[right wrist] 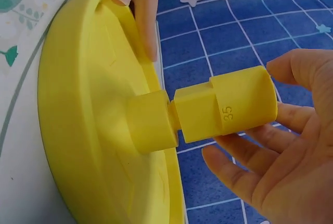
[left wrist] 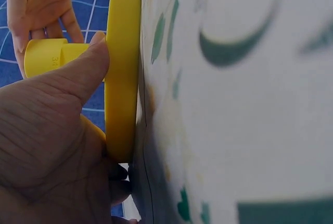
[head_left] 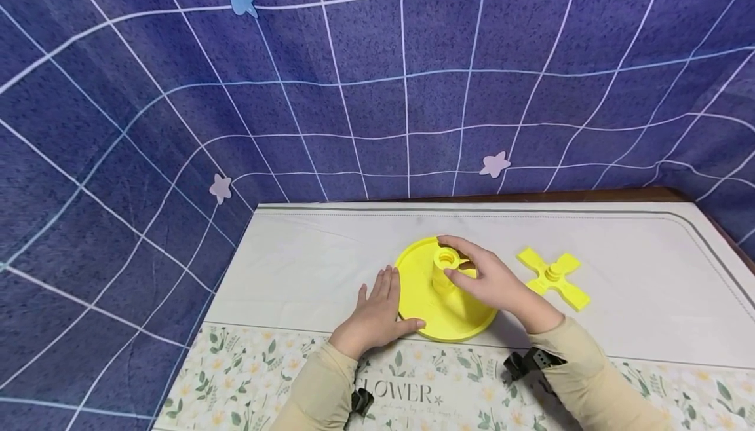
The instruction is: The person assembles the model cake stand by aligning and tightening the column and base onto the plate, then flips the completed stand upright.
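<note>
A round yellow tray-like base (head_left: 415, 287) with a raised rim lies on the table. My left hand (head_left: 377, 313) holds its left edge, thumb over the rim and fingers stretched along the outside. From the middle of the base rises a short post (right wrist: 151, 122). A yellow threaded sleeve (right wrist: 242, 101), marked 35, stands on this post, with a narrow neck showing between them. My right hand (head_left: 486, 275) grips the sleeve near its top, thumb and fingers on opposite sides. Its open upper end shows threads inside. To the right lies a yellow four-armed cross piece (head_left: 553, 272) with a threaded stud pointing up.
A white cover (head_left: 307, 254) with a floral band (head_left: 248, 365) along the front lies over the table. Behind and to the left hangs a blue curtain (head_left: 366, 103) with a grid and stars. Dark straps (head_left: 533, 360) sit at both wrists.
</note>
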A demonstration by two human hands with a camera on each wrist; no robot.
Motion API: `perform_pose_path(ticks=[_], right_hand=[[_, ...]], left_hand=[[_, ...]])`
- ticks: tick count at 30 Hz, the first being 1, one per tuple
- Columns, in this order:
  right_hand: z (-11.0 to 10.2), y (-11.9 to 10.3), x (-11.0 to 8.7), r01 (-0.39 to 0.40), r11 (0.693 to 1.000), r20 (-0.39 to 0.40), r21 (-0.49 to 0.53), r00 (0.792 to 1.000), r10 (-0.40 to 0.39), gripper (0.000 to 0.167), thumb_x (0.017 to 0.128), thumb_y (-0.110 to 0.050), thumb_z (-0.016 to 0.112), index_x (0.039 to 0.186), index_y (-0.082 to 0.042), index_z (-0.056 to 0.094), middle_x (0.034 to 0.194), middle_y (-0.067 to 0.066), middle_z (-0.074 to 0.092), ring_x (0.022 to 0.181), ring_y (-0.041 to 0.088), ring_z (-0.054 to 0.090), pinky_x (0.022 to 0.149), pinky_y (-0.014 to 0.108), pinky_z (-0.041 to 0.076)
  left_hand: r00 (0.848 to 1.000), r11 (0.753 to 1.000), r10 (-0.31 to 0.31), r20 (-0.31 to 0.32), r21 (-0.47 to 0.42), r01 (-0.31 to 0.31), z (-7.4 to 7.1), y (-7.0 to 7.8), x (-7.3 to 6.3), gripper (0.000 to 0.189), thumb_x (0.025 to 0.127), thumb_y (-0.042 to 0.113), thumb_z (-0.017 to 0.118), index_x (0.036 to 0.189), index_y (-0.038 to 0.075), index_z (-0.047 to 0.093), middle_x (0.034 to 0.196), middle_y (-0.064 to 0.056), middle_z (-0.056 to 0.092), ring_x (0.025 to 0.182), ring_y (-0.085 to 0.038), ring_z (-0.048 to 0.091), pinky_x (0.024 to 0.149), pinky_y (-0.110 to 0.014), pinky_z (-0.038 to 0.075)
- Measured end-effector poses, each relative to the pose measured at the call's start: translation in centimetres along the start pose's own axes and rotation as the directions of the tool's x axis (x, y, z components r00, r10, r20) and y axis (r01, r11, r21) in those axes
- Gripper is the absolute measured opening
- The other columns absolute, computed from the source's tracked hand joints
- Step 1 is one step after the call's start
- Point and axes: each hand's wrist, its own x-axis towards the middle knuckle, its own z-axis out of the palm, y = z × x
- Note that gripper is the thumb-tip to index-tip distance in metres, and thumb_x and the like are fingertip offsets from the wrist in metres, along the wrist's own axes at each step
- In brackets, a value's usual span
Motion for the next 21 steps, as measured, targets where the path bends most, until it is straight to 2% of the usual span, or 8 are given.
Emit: perform_pose_path(ticks=[5,9,15,21], right_hand=[[-0.18,0.02,-0.03,-0.064,0.998,0.032,0.015,0.997,0.064,0.047,0.095,-0.011,0.063,0.139,-0.001,0.051,0.142,0.017,0.051,0.128,0.034,0.049,0.101,0.049,0.043],[-0.22,0.06,-0.02,-0.107,0.993,0.035,0.041,0.994,0.106,0.047,0.095,-0.015,0.064,0.138,0.000,0.052,0.141,0.018,0.052,0.124,0.034,0.053,0.100,0.050,0.044],[0.01,0.35,-0.05,-0.132,0.989,-0.006,0.072,0.991,0.133,0.048,0.094,-0.017,0.067,0.135,0.001,0.054,0.136,0.018,0.055,0.115,0.032,0.059,0.097,0.050,0.047],[0.36,0.47,-0.07,-0.145,0.989,-0.071,0.016,0.987,0.146,0.046,0.090,-0.019,0.072,0.130,-0.004,0.059,0.130,0.013,0.061,0.112,0.031,0.061,0.097,0.048,0.047]], left_hand=[[1.000,1.000,0.004,0.000,0.000,-0.004,0.06,0.05,-0.04,0.107,0.089,0.064,0.056,0.154,-0.004,0.003,0.161,-0.020,-0.001,0.148,-0.032,0.000,0.115,-0.058,0.005],[1.000,1.000,0.003,0.000,0.002,-0.003,0.03,0.06,-0.05,0.107,0.089,0.064,0.055,0.154,-0.004,0.003,0.161,-0.020,-0.001,0.148,-0.032,0.000,0.115,-0.059,0.005],[1.000,1.000,0.003,0.000,-0.001,-0.003,0.00,0.07,-0.09,0.107,0.089,0.064,0.055,0.154,-0.004,0.004,0.161,-0.020,-0.001,0.148,-0.032,0.000,0.115,-0.058,0.005],[1.000,1.000,0.002,-0.001,-0.006,-0.002,0.03,0.06,-0.07,0.107,0.089,0.064,0.055,0.154,-0.004,0.003,0.161,-0.020,-0.002,0.148,-0.032,-0.001,0.115,-0.058,0.004]])
